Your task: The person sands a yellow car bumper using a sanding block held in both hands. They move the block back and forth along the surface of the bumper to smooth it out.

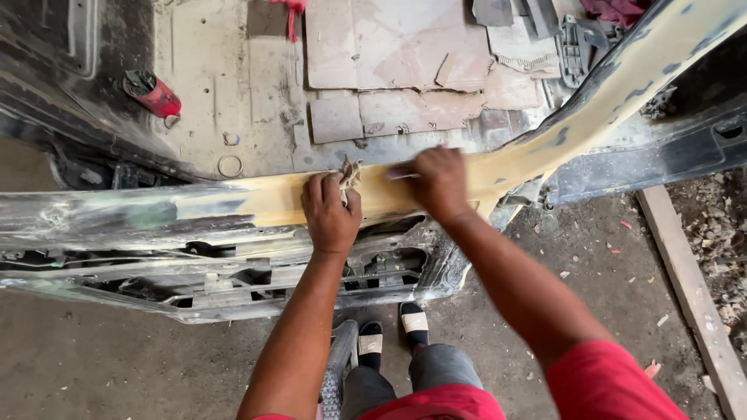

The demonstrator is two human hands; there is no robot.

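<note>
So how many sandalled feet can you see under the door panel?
2: the left foot and right foot stand side by side on the concrete floor, just below the door panel.

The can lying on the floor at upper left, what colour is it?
The can is red with a dark top, seen in the head view.

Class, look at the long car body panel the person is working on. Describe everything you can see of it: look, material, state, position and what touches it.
The car body panel lies roughly level across the view, then bends up toward the top right. It looks like metal, its upper edge coated in dull yellow filler, with bare, shiny and dark patches to the left. Below, an open inner frame shows slots and rods. The left hand presses a crumpled rag on it; the right hand rests on the yellow strip.
</note>
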